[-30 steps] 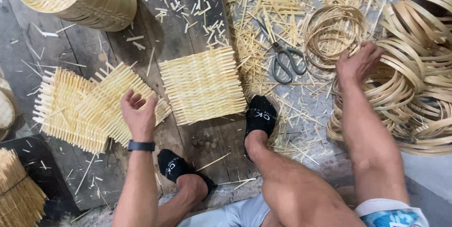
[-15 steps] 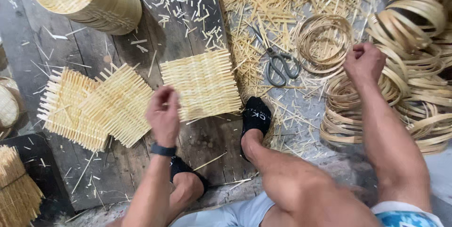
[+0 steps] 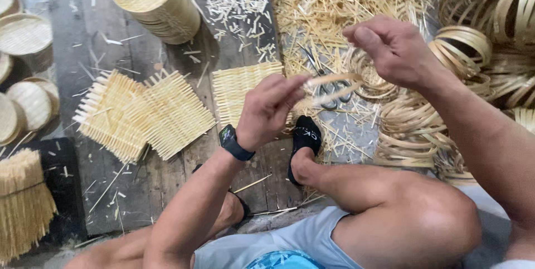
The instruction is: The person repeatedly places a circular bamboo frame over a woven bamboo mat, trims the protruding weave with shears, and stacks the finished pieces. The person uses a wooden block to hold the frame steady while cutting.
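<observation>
Plank floor (image 3: pixel 167 180) with woven mats (image 3: pixel 147 114), scissors (image 3: pixel 329 99); left hand (image 3: pixel 267 113) pinching bamboo strip (image 3: pixel 333 79), right hand (image 3: pixel 393 49) half-curled, empty.

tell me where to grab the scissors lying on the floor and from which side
Judging by their pose, take the scissors by the looped handles at the near end, coming from above. The blades run away into the loose bamboo scraps, so that end is buried and sharp. The left hand and the bamboo strip it holds partly hide them, so the exact handle position is unclear.
</observation>
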Available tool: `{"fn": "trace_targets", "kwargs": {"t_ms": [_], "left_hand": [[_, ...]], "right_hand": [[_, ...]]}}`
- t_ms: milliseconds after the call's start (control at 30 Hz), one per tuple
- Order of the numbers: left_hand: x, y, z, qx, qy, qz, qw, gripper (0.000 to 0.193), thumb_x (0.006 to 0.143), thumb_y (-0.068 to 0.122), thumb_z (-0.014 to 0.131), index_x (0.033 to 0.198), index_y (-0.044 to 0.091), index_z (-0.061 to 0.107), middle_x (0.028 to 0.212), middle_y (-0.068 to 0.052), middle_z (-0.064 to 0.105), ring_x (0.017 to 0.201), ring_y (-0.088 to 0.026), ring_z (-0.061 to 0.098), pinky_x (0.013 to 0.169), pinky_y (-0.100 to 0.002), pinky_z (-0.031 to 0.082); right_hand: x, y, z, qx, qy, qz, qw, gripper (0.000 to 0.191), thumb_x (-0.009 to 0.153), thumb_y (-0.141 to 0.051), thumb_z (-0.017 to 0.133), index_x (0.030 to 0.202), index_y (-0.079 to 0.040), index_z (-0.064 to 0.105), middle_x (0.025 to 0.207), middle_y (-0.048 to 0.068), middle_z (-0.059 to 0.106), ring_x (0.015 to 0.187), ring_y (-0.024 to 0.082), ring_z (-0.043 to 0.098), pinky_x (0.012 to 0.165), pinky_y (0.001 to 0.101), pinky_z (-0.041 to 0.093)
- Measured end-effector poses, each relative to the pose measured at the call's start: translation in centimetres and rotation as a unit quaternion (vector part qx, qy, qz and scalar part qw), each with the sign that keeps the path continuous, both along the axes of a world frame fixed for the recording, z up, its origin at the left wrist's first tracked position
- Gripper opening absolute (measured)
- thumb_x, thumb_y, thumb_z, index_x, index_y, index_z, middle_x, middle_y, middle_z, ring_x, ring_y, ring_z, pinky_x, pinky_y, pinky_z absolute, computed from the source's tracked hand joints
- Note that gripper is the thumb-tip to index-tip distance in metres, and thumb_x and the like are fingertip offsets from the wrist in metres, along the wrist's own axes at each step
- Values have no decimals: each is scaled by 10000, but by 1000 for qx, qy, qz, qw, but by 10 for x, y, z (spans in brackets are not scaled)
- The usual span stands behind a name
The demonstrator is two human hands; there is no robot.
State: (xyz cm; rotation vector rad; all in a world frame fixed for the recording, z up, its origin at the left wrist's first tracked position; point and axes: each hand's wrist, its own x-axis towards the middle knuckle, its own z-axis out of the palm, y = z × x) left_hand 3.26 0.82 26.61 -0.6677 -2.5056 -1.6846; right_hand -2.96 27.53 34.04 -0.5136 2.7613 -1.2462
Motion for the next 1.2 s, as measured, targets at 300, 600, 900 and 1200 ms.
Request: {"fn": "trace_targets", "kwargs": {"t_ms": [300,600,900,1200], "left_hand": [[17,-26,2,414,-467,8,782,558,1001,531,529,1092,44,785,674,9,599,514,-57,443,418,-208,363],[-4,-38,1,281,-559,1,780,781,858,915,332,551,196,357,516,52,366,402,-93,315,344,-254,182],[6,-39,-29,371,-502,102,775,713,884,845,361,560,211,399,484,97,339,354,-56,285,305,-253,185],[-18,-95,-49,676,-324,58,660,335,1043,379,628,991,53,682,717,-10,598,654,-120,572,609,-283,453]], "right_hand": [[37,-79,-8,108,271,222,931,147,964,-153,787,963,-30,705,903,76,657,779,160,614,618,286,543],[57,-134,-7,112,356,243,895,112,797,-41,697,893,-28,642,840,69,580,799,229,590,619,352,515],[49,-150,-34,132,316,233,910,121,901,-100,724,825,-40,652,744,56,582,706,205,593,562,335,507],[24,-112,-69,-524,-327,-15,786,376,1000,-376,592,1003,-15,695,791,76,680,732,206,682,670,361,631]]}}
